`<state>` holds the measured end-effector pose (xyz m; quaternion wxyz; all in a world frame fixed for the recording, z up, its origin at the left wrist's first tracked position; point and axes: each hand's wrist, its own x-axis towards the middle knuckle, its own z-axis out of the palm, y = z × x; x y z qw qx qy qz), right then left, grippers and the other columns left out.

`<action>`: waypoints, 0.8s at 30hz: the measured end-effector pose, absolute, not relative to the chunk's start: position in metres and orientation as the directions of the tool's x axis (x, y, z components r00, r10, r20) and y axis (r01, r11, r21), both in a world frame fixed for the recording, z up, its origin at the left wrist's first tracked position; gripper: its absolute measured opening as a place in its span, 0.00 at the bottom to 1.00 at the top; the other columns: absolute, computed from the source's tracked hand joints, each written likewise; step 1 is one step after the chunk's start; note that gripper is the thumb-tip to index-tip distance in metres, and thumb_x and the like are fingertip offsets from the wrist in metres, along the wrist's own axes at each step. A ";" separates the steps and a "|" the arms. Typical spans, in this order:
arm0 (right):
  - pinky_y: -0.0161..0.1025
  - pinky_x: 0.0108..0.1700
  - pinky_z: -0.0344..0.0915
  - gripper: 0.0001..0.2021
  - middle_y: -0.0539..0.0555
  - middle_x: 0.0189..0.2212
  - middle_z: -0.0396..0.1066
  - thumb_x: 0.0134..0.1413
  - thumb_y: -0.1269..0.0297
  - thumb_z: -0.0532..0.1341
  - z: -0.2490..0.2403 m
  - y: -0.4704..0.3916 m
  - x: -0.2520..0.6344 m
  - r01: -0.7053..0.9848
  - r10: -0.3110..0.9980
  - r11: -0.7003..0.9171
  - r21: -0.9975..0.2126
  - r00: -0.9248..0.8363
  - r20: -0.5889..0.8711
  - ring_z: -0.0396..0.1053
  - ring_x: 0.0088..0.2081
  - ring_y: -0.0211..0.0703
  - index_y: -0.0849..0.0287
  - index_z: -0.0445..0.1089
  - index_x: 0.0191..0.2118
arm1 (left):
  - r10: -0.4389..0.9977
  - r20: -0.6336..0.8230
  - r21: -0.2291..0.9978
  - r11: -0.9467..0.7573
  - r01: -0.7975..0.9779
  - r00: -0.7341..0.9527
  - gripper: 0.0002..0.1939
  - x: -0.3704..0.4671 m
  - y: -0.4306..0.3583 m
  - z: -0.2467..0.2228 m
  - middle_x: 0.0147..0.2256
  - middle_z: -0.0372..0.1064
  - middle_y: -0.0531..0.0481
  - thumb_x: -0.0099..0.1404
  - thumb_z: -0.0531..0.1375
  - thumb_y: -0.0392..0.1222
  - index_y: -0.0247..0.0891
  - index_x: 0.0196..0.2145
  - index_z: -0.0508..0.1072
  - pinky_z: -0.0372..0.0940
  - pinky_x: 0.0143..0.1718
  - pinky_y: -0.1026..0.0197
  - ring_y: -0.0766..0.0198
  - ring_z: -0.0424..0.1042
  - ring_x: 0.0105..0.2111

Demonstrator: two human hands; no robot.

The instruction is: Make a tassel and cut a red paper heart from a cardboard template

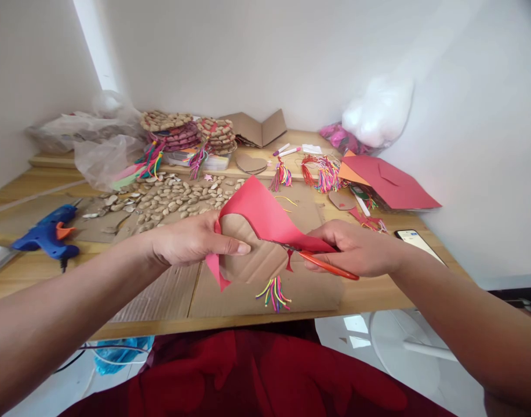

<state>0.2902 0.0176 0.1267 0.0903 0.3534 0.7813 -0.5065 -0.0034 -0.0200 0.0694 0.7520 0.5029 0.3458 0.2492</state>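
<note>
My left hand (204, 238) grips a cardboard piece (252, 260) with red paper (265, 208) behind it, thumb lying on the cardboard face. The paper sticks out past the cardboard at the top and lower left. In my right hand (356, 249) is a pair of scissors with orange handles (330, 265); its blades run into the red paper along the cardboard's edge. A narrow red strip hangs by the blades. Below them, a bunch of colourful cords (275, 294) lies on a flat cardboard sheet (231, 298).
Many peanuts (178, 197) are spread at left centre, near a blue glue gun (50, 231). Stacked peanut crafts (215, 134) and plastic bags (104, 145) stand at the back. On the right are red sheets (400, 182), cord tassels (328, 174) and a phone (417, 243).
</note>
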 end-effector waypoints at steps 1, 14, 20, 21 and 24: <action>0.34 0.25 0.46 0.21 0.44 0.21 0.51 0.62 0.47 0.60 0.127 0.017 0.290 0.654 0.470 0.244 -0.716 -0.726 -0.503 0.48 0.23 0.33 0.58 0.61 0.26 | 0.720 -0.268 0.929 0.369 -0.026 0.640 0.07 -0.003 -0.020 0.069 0.34 0.81 0.46 0.60 0.68 0.36 0.31 0.37 0.81 0.77 0.35 0.60 0.61 0.80 0.32; 0.34 0.25 0.48 0.21 0.45 0.21 0.53 0.64 0.47 0.58 0.127 0.016 0.291 0.629 0.483 0.281 -0.725 -0.745 -0.459 0.50 0.23 0.34 0.58 0.63 0.27 | 0.716 -0.282 0.894 0.438 -0.095 0.639 0.09 -0.002 -0.021 0.073 0.34 0.82 0.46 0.58 0.70 0.36 0.30 0.37 0.81 0.76 0.37 0.62 0.63 0.80 0.32; 0.35 0.24 0.48 0.21 0.46 0.21 0.57 0.59 0.45 0.61 0.132 0.017 0.291 0.652 0.479 0.322 -0.686 -0.737 -0.476 0.53 0.23 0.34 0.58 0.65 0.26 | 0.700 -0.289 0.898 0.434 -0.067 0.653 0.07 -0.001 -0.022 0.073 0.35 0.82 0.46 0.60 0.69 0.34 0.30 0.38 0.81 0.76 0.38 0.63 0.63 0.80 0.34; 0.35 0.24 0.48 0.21 0.46 0.21 0.57 0.59 0.45 0.61 0.133 0.017 0.291 0.657 0.475 0.328 -0.679 -0.736 -0.483 0.53 0.23 0.34 0.58 0.65 0.26 | 0.701 -0.292 0.900 0.431 -0.061 0.651 0.07 0.000 -0.022 0.073 0.35 0.82 0.47 0.60 0.69 0.34 0.30 0.37 0.81 0.76 0.37 0.63 0.63 0.80 0.33; 0.34 0.24 0.49 0.20 0.46 0.21 0.57 0.61 0.46 0.60 0.133 0.018 0.290 0.649 0.447 0.344 -0.679 -0.749 -0.489 0.53 0.23 0.34 0.58 0.66 0.28 | 0.697 -0.291 0.909 0.415 -0.038 0.655 0.04 0.001 -0.021 0.075 0.31 0.81 0.49 0.60 0.68 0.34 0.30 0.34 0.81 0.75 0.33 0.67 0.66 0.79 0.29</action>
